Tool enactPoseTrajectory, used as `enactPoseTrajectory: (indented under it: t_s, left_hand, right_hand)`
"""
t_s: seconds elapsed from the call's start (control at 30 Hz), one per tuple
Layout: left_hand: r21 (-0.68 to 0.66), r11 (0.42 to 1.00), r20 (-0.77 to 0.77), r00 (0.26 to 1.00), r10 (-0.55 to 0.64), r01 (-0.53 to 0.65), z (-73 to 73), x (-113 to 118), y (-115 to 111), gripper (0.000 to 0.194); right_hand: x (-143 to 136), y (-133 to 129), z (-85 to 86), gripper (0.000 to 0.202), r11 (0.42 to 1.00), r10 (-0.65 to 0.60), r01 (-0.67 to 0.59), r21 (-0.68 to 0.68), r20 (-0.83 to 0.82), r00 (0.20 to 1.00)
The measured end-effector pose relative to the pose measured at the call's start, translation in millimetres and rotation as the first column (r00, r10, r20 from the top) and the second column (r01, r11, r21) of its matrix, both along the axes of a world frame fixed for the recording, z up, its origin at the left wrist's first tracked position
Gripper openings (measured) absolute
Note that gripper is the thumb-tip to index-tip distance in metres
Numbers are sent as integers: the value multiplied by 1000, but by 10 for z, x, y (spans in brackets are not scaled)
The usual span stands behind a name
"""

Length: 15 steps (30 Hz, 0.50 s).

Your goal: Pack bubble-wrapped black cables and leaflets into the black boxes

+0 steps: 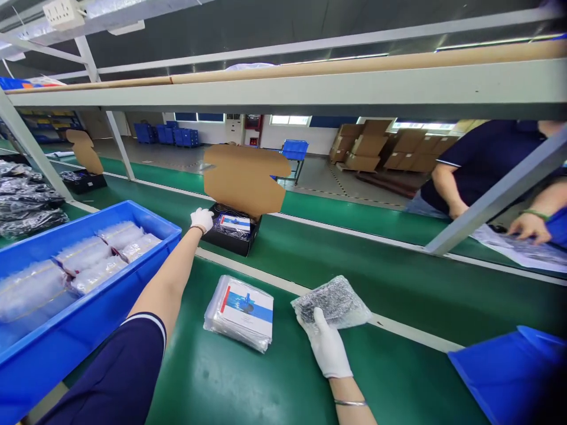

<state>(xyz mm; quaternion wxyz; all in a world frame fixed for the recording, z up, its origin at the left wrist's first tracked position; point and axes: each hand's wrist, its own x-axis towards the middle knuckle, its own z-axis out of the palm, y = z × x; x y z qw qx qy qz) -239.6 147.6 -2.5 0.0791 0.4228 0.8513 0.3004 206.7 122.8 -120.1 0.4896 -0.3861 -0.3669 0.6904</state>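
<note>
At the far left, dark bagged parts point(26, 203) lie heaped beside the belt. Nearer, a blue bin point(95, 307) sits at the left edge of the table point(212, 378), filled with clear plastic packets point(84, 262) laid side by side.

The left hand point(201, 219), in a white glove, is stretched far out over the green belt and rests on the left rim of an open black box point(233, 233). Its fingers curl over the box edge, though how firmly they grip cannot be told. The box stands on the far belt with its brown cardboard lid point(245, 180) flipped up behind it, and a small white-and-blue leaflet point(235, 223) lies inside on dark contents.

Near the person, a stack of bagged booklets point(241, 313) with a blue and white cover lies flat on the table, just left of the right hand point(325, 345). That hand, also in a white glove, lies flat with fingers spread on the near corner of a bubble-wrap pouch point(334, 302) holding something dark; it presses rather than closes around it. The pouch rests across the pale strip between table and belt.

At the near right, a second blue bin point(509, 366) juts into view. Far right, behind a slanted frame post point(496, 195), another person in a dark shirt point(482, 156) handles clear bags point(522, 248).
</note>
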Motion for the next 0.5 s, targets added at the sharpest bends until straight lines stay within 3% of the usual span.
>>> enactPoseTrajectory:
  t_s: [0.13, 0.2, 0.3, 0.4, 0.47, 0.5]
  left_hand:
    - [-212, 968, -122, 979, -163, 134, -131, -84, 9, 44]
    - [-293, 941, -144, 966, -216, 167, -182, -71, 39, 54]
    - [-382, 909, -192, 948, -254, 166, -244, 28, 96, 51]
    - [-437, 888, -238, 934, -265, 141, -318, 226, 111, 48]
    - [-452, 884, -265, 928, -262, 120, -372, 389, 81, 48]
    - [-455, 884, -276, 926, -259, 111, -394, 470, 55, 47]
  right_hand:
    - [50, 10, -65, 54, 997, -5, 6, -83, 15, 1000]
    - [89, 0, -94, 51, 997, -33, 38, -64, 77, 996]
    - [88, -1, -4, 39, 999, -38, 38, 5, 155, 987]
    - [-137, 102, 349, 35, 986, 103, -126, 113, 191, 976]
    - [-476, 249, 700, 37, 932, 180, -278, 235, 366, 913]
    - [-702, 340, 885, 39, 887, 146, -331, 321, 486, 862]
